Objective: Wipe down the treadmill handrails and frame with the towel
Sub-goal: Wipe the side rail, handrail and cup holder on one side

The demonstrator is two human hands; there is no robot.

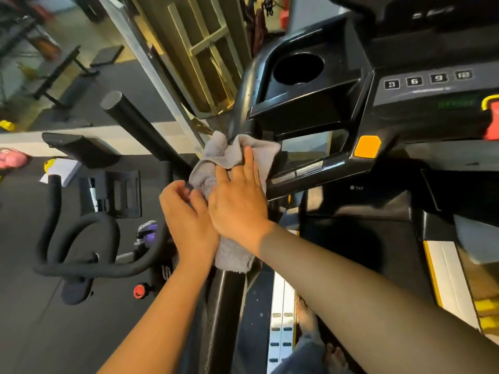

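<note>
Draping over the treadmill's left handrail (226, 290), the grey towel (229, 155) is bunching up where the rail meets the console frame (310, 171), and both hands are hiding much of it. The right hand (237, 203) is lying flat on the cloth with its fingers (249, 163) stretched out and slightly apart, pressing rather than gripping. The left hand (186, 211) is curling beside it at the towel's left edge; its fingertips are tucking behind the right hand and the fabric, so I cannot tell whether they are pinching the cloth. The rail under the towel is out of sight, showing only below the lower hem. Above, a round cup holder (298, 68) is sitting in the console, with numbered buttons (428, 80) to its right. An exercise bike's handlebars (81, 238) are standing on the left, partly blurred.
</note>
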